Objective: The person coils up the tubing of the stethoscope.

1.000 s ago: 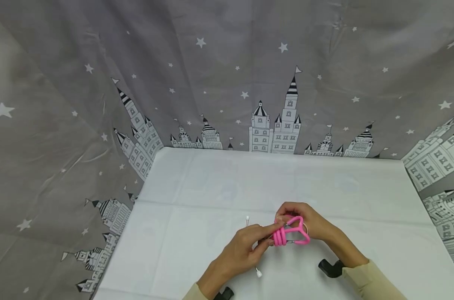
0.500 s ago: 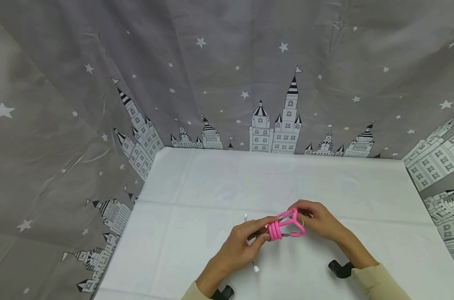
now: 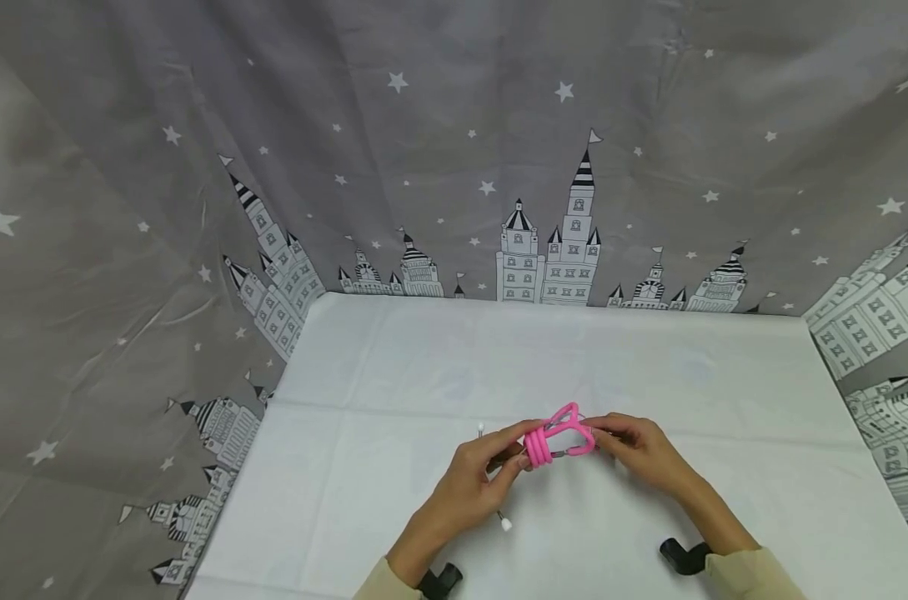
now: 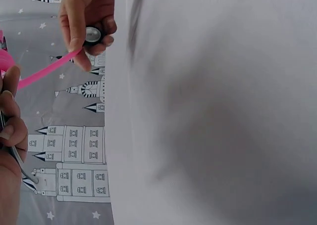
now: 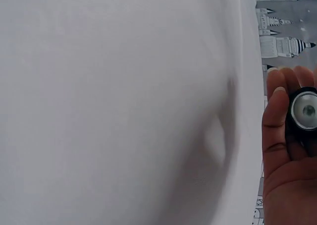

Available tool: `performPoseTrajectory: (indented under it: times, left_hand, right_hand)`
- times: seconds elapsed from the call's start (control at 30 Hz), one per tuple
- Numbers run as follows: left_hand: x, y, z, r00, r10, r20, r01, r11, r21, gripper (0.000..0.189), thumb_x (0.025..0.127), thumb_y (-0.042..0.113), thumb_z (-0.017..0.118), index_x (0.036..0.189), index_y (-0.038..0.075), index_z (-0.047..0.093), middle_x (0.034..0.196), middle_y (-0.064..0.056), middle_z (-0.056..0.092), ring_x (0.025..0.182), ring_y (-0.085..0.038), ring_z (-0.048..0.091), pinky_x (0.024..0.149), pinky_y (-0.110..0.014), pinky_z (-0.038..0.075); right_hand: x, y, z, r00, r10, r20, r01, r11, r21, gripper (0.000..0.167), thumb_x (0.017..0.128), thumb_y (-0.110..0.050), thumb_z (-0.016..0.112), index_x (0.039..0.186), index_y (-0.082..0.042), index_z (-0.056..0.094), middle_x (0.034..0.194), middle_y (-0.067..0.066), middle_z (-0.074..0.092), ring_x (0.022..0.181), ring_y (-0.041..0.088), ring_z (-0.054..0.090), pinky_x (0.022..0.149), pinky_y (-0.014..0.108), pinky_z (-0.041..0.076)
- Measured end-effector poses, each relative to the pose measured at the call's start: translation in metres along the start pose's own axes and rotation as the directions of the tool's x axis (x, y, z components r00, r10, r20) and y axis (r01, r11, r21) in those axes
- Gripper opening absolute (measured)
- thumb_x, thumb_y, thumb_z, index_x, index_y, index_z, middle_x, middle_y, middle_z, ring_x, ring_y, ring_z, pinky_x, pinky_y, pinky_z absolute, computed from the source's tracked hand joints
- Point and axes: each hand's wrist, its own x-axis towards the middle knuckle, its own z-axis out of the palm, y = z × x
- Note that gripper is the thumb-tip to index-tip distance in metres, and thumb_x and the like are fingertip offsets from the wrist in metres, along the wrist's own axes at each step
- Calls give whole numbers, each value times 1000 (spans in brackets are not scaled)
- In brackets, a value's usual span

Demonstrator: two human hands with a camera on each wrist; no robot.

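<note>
A stethoscope with bright pink tubing (image 3: 538, 448) is held above the white-covered table, its tube wound in several turns. My left hand (image 3: 464, 487) pinches the coil between fingers and thumb. Its metal ear tubes run through that grip, with one white ear tip (image 3: 480, 429) beyond the hand and another ear tip (image 3: 506, 524) nearer me. At the loops' right end, my right hand (image 3: 641, 450) holds the tube's end. In the left wrist view, the round black-rimmed chest piece (image 4: 93, 34) lies within the right hand's fingers; the right wrist view also shows this chest piece (image 5: 303, 111).
White cloth (image 3: 393, 358) covers the table. A grey curtain (image 3: 423, 125) printed with castles and stars hangs behind it and along both sides. Black wrist-camera mounts sit below the left wrist (image 3: 440, 582) and the right wrist (image 3: 684, 557).
Both hands and the coiled stethoscope have shifted left and slightly away from me. The right hand has drawn back from behind the coil to the loops' right end.
</note>
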Motion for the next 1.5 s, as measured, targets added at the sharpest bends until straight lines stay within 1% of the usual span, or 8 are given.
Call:
performPoseTrajectory:
  times: [0.37,0.53,0.7,0.83,1.03,1.2,1.37,1.5]
  left_hand:
    - [3,-6,-6,989,-64,-137,78,992,104,50,107,6,65,155,18,57,90,1,75,80,-2,64,82,-23,64]
    - [2,-13,-9,978,-91,-190,118,983,137,52,104,4,68,153,18,59,87,1,76,77,-3,63,75,-23,62]
    - [2,-16,-11,968,-137,-208,167,977,133,52,104,4,69,153,20,60,87,1,77,77,-6,65,74,-21,60]
    - [3,-16,-10,967,-141,-213,171,976,131,53,103,2,69,152,19,61,87,1,77,76,-9,66,75,-22,60]
    - [3,-15,-6,971,-126,-203,165,968,187,52,102,2,70,152,16,61,85,2,73,76,-2,59,77,-21,60]
    - [3,-14,-4,975,-101,-198,143,967,210,52,102,-1,69,152,13,61,85,-1,74,77,-1,60,79,-21,61]
    - [3,-12,-2,979,-61,-197,110,962,249,55,100,-1,71,152,15,62,83,-2,71,74,-1,54,70,-20,56]
    - [3,-10,2,983,-32,-178,85,951,297,56,100,2,73,153,17,61,84,2,68,74,-3,52,64,-26,55]
  right_hand:
    - [-17,-12,26,990,48,-131,-49,999,-6,22,102,-10,74,123,-5,79,88,11,80,67,19,70,60,22,56]
    - [-26,-33,42,976,-84,-202,68,994,-81,30,98,-5,77,128,-7,78,85,5,81,65,12,70,63,17,56]
    - [-26,-56,56,904,-335,-265,278,933,-228,46,87,8,82,129,-9,77,85,-5,75,71,-5,61,68,9,51]
    - [-23,-72,65,854,-455,-252,406,886,-224,46,82,12,81,121,-13,77,88,-9,69,75,-4,57,67,9,49]
    - [-20,-88,73,864,-471,-177,463,882,-85,50,79,6,90,122,-11,71,92,-7,71,81,2,65,76,14,57]
    - [-18,-98,73,878,-457,-144,462,887,0,55,81,14,84,129,-8,68,101,-1,80,88,7,76,84,17,60]
    - [-15,-102,69,888,-424,-178,443,893,80,49,86,19,76,128,-6,69,100,6,81,90,10,77,87,18,61]
    - [-9,-99,69,869,-432,-243,465,880,98,44,83,19,79,119,-5,74,97,7,75,85,9,69,80,19,58]
